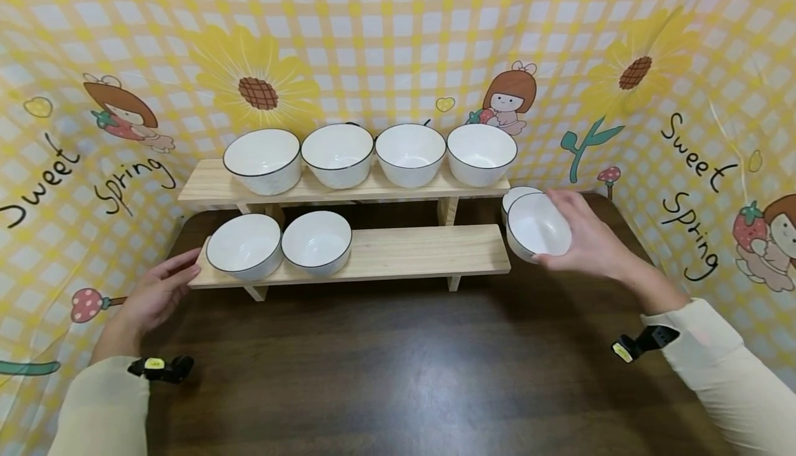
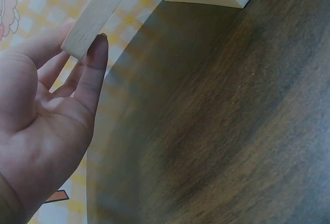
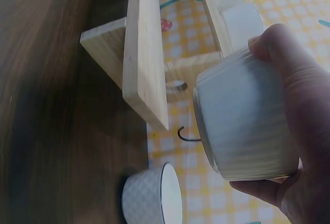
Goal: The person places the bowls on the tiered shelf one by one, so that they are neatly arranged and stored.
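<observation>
A white bowl (image 1: 539,226) with a dark rim is gripped by my right hand (image 1: 587,238), thumb on one side and fingers on the other, just right of the lower shelf. In the right wrist view the held bowl (image 3: 247,116) is tilted, its ribbed outside showing. Behind and below it, another white bowl (image 3: 153,195) stands on the table, mostly hidden in the head view. My left hand (image 1: 158,293) pinches the left end of the lower wooden shelf (image 1: 423,250); the left wrist view shows thumb and fingers around the board's end (image 2: 100,18).
Two white bowls, one at the left end (image 1: 244,245) and one beside it (image 1: 317,242), sit on the lower shelf. Several more bowls line the upper shelf (image 1: 208,181). A checked yellow cloth (image 1: 373,48) hangs behind and at both sides of the brown table (image 1: 373,359).
</observation>
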`<state>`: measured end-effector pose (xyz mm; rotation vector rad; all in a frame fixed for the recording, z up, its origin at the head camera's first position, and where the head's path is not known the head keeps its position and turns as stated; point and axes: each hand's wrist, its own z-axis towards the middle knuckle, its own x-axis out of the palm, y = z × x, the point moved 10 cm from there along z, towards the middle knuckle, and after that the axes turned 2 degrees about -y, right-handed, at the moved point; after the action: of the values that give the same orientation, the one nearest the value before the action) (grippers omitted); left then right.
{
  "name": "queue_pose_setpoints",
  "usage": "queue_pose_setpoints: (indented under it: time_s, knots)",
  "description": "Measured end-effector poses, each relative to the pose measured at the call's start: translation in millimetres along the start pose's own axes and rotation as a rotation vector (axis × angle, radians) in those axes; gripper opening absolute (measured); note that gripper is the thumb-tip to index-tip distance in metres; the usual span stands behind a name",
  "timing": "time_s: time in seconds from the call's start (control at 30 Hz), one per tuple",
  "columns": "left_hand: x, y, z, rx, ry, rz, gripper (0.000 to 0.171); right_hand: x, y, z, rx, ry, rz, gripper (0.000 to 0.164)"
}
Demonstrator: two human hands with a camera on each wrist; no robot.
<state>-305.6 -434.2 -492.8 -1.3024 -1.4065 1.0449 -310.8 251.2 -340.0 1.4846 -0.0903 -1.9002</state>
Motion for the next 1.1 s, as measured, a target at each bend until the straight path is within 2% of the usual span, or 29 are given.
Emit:
queue_pose_setpoints:
  time_s: [0.57, 1.1]
  knots:
    - [2.0, -1.5, -1.3, -0.006, -0.02, 0.02, 0.029, 44, 37, 21, -0.063, 0.119, 0.068, 0.113]
    - [3.5, -3.5, -2.9, -0.003, -0.01, 0.008, 0.03, 77, 67, 38, -0.131, 0.153, 0.11, 0.116]
